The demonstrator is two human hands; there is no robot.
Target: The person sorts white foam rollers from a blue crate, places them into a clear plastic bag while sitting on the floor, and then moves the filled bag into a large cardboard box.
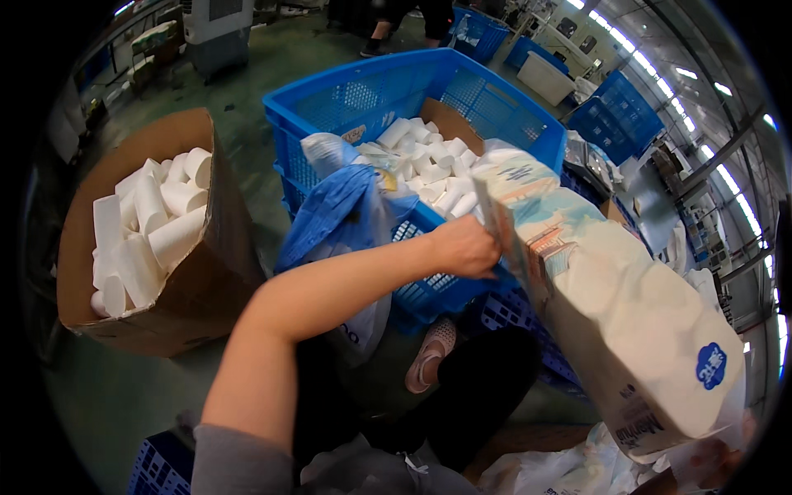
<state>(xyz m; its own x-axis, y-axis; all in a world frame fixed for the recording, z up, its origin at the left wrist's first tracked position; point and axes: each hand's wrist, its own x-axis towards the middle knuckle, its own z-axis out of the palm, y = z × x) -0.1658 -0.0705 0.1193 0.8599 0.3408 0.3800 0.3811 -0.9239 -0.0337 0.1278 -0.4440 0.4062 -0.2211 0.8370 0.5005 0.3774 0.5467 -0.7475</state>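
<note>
A long cream plastic pack (610, 305) with a blue emblem and a printed landscape slants across the right side, bulging as if full of rolls. My left hand (469, 249) is closed at its upper end, gripping the edge of the plastic film. At the pack's lower end, my right hand (711, 462) shows only in part, dark and blurred, so its fingers cannot be made out. Beyond my left hand, a blue crate (363, 91) contains many small white rolls (433, 161). A blue and clear plastic bag (338, 210) hangs over its near side.
On the left, a cardboard box (219, 247) holds larger white rolls (148, 206). More printed plastic packaging (561, 470) lies by my lap. A dark blue crate (161, 470) is at lower left. Farther off are more blue crates (619, 115), a white bin (544, 78) and a person's legs (404, 21).
</note>
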